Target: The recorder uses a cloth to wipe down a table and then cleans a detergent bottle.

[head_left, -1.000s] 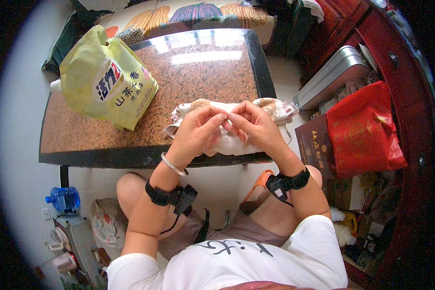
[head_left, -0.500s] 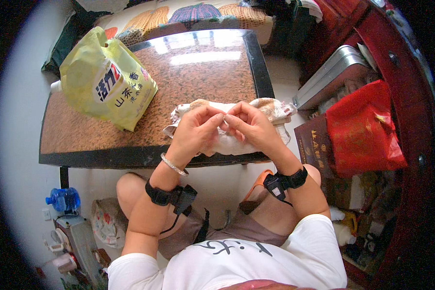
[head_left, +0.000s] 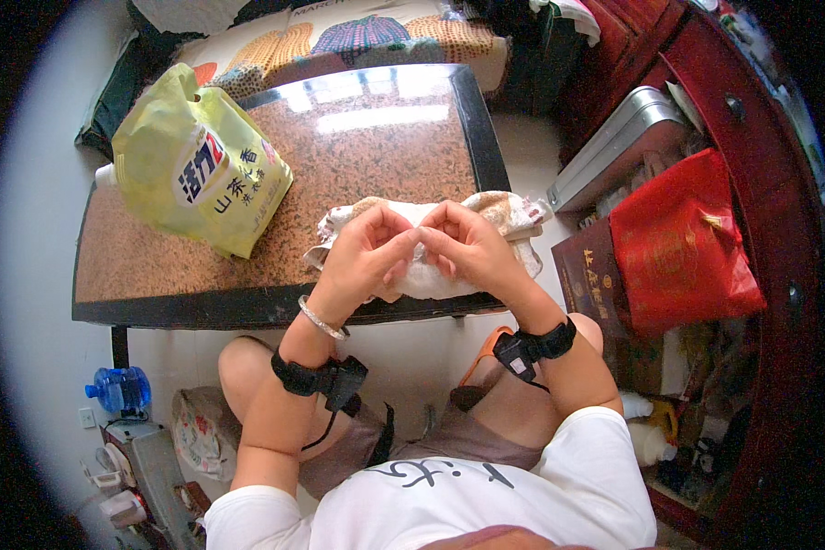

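Note:
My left hand [head_left: 368, 252] and my right hand [head_left: 470, 243] meet above the near edge of the table, thumbs and forefingers pinched tip to tip. A small whitish, shiny bit shows just below the fingertips; its kind is too small to tell. Beneath both hands lies a crumpled white cloth [head_left: 515, 218] with tan and dark red patches, partly hidden by them. Farther left, a yellow-green laundry detergent pouch [head_left: 202, 170] with a white cap stands on the speckled brown table [head_left: 367, 147].
To the right are a red bag [head_left: 683, 243], a dark brown box [head_left: 588, 275] and a silver case [head_left: 619, 137]. A patterned cover [head_left: 367, 32] lies beyond the table. At lower left sits a blue water bottle [head_left: 122, 390]. My knees are below the table's black edge.
The view has shifted slightly, so the table sits a little lower. My fingertips have drawn closer together, still pinched over the cloth. The pouch and cloth look unmoved.

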Available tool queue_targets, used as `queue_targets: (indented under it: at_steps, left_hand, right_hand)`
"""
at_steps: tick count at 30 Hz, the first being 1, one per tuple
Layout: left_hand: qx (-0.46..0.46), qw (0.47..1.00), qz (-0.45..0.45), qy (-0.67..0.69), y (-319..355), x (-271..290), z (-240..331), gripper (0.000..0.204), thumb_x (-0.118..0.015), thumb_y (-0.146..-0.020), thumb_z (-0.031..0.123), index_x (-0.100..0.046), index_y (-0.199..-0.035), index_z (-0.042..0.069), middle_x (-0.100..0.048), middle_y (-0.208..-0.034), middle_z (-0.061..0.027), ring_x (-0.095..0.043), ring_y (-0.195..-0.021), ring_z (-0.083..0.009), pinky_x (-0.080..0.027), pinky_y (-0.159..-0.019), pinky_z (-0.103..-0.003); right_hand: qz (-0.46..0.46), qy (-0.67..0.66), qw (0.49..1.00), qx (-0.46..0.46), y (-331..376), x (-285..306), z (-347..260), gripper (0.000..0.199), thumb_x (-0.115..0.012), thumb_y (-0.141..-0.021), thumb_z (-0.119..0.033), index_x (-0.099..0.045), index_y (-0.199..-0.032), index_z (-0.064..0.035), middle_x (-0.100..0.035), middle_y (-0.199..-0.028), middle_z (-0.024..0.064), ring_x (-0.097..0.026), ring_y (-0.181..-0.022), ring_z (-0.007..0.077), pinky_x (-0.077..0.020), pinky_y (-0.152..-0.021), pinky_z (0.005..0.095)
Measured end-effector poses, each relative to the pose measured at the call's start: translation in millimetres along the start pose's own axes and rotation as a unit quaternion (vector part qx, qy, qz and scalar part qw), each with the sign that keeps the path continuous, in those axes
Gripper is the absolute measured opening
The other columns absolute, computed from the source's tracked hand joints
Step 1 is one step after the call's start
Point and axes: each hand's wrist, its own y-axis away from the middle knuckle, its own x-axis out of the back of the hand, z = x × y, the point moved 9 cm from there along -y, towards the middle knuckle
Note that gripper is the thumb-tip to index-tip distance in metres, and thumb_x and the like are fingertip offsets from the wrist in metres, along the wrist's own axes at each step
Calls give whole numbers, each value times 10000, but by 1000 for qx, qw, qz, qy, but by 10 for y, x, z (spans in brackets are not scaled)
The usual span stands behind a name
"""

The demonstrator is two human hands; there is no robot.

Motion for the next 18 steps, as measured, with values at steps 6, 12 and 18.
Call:
queue_targets:
  at_steps: [6, 12, 18]
  left_hand:
    - [15, 1000, -10, -12, -16, -23, -17, 171, -596, -870, 170, -511, -864, 21, -546, -709, 2, -480, -552, -26, -371, -454, -159]
    - [11, 1000, -2, -23, -1, 15, 23, 161, -590, -874, 155, -512, -865, 15, -544, -700, 1, -470, -530, -26, -368, -448, -155]
    - [24, 998, -35, -37, 34, -16, 44, 154, -589, -873, 146, -513, -880, 13, -544, -702, -1, -480, -541, -27, -373, -454, -150]
  right_hand:
    - [-16, 12, 1000, -5, 12, 4, 7, 198, -562, -893, -206, -509, -939, -20, -527, -720, -14, -480, -563, 27, -372, -479, 151]
    - [-36, 13, 999, 0, -3, -30, 14, 196, -553, -899, -211, -512, -942, -24, -512, -706, -20, -466, -586, 27, -363, -503, 155]
    - [-76, -1, 997, 11, -2, -95, -12, 228, -570, -888, -233, -516, -925, -15, -549, -694, 1, -489, -573, 37, -384, -494, 168]
